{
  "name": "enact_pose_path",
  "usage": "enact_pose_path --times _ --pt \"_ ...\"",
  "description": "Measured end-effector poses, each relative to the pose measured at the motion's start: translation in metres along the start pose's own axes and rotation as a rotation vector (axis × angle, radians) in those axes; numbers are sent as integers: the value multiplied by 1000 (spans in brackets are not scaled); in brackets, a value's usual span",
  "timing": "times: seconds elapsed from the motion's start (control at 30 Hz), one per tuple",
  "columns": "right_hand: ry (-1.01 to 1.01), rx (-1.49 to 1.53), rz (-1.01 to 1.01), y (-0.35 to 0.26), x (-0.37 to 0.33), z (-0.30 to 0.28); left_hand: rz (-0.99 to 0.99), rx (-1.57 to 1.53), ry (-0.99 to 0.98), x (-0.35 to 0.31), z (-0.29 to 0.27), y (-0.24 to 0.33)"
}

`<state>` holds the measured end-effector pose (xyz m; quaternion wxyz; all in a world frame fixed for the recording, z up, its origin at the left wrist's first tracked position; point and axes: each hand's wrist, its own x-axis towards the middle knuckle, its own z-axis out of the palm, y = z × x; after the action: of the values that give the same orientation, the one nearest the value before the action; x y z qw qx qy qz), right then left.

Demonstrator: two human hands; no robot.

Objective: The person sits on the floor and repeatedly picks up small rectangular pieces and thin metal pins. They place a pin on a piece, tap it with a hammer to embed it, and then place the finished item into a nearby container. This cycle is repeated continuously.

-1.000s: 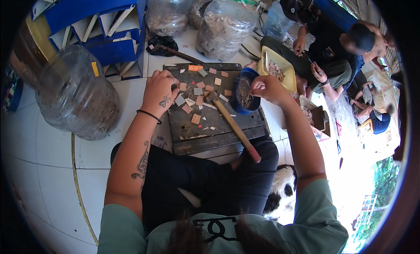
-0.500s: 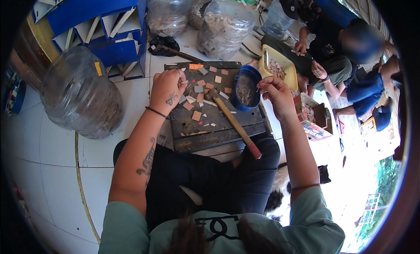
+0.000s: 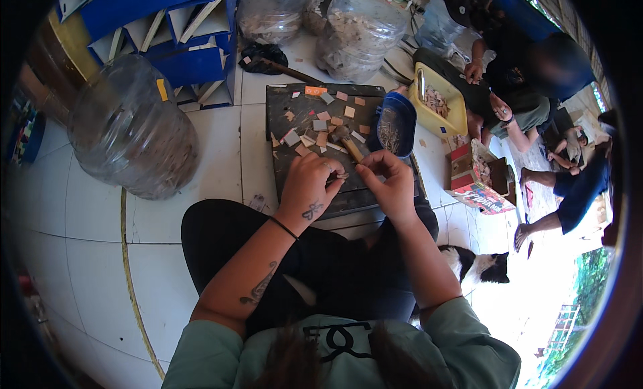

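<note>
Over the dark board, left hand and right hand meet, fingertips pinching a small piece, seemingly fitting a nail; next likely needs steady alignment before the hammer.

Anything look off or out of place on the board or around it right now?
Nothing is spilled or broken. Small tile pieces lie scattered unevenly over the dark board, and the hammer lies among them, its handle hidden by the hands. The left hand and right hand meet over the board's near edge.
</note>
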<state>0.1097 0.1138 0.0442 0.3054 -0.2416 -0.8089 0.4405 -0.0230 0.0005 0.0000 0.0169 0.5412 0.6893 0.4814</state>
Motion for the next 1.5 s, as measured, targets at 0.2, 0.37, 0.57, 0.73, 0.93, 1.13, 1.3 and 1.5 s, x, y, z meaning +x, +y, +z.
enact_pose_path --times 0.2,0.37,0.57,0.73,0.93,1.13,1.3,1.5 --pt "4 -101 -58 2 -4 4 2 14 -12 -1 -1 1" --pt "67 -17 -7 6 -4 3 40 -70 29 0 0 1" --pt "120 109 33 12 -8 -1 14 -190 22 -1 -2 0" --pt "117 78 52 15 -10 -3 -80 -320 54 -3 -2 7" --pt "94 38 2 10 -10 3 65 -1 25 -3 -3 1" --pt "17 -102 -82 -3 -8 6 28 37 19 -4 0 -1" --pt "-19 -187 -98 -6 -6 8 52 52 33 -4 1 -3" --pt "-13 -193 -139 -5 -5 8 40 62 20 -4 3 -4"
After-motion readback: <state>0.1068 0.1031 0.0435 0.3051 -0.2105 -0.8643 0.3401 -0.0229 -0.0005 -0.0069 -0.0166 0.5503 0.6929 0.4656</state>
